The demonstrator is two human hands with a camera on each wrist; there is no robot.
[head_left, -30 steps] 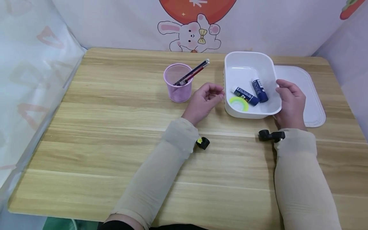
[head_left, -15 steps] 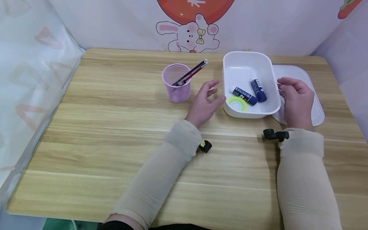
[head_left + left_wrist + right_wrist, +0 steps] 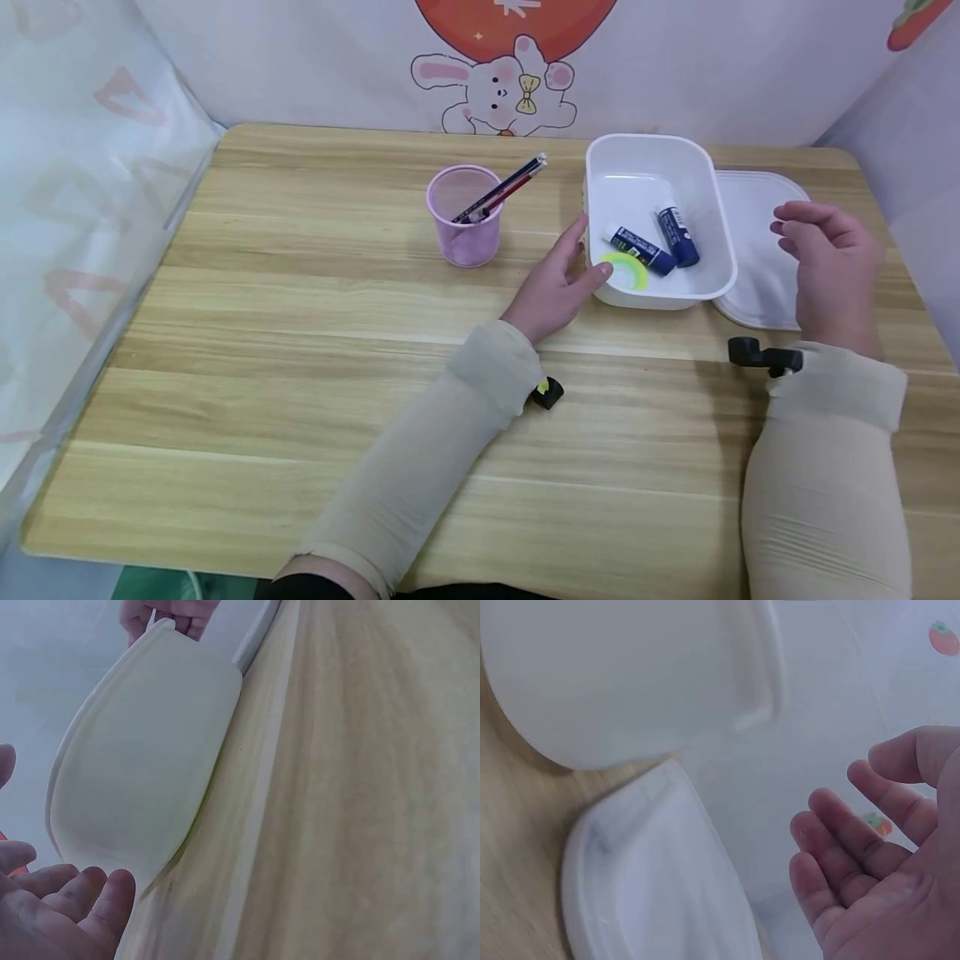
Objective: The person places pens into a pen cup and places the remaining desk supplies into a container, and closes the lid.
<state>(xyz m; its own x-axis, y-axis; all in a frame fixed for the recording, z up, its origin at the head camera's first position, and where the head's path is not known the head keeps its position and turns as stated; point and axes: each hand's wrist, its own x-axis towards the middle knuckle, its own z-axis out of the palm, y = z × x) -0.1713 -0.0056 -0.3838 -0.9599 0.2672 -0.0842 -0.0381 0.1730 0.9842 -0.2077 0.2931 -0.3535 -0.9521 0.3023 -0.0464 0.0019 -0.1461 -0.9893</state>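
A white plastic box (image 3: pixel 651 179) stands at the back right of the table. Inside it lie two blue glue sticks (image 3: pixel 678 237) (image 3: pixel 642 251) and a roll of yellow-green tape (image 3: pixel 628 270). My left hand (image 3: pixel 553 287) is at the box's near left corner, its thumb by the rim and its fingers along the left side; whether they touch the wall I cannot tell. Over the white lid (image 3: pixel 761 250), which lies partly behind the box's right side, my right hand (image 3: pixel 836 271) hovers with relaxed fingers and holds nothing. The right wrist view shows its bare palm (image 3: pixel 900 900).
A pink cup (image 3: pixel 465 242) holding pencils (image 3: pixel 510 187) stands left of the box. The wooden table (image 3: pixel 262 333) stretches to the left and front. White printed curtains (image 3: pixel 300 67) close off the back and sides.
My right hand has left the box's right rim and moved right, over the lid. My left hand has spread its fingers and shifted slightly right against the box's near left corner.
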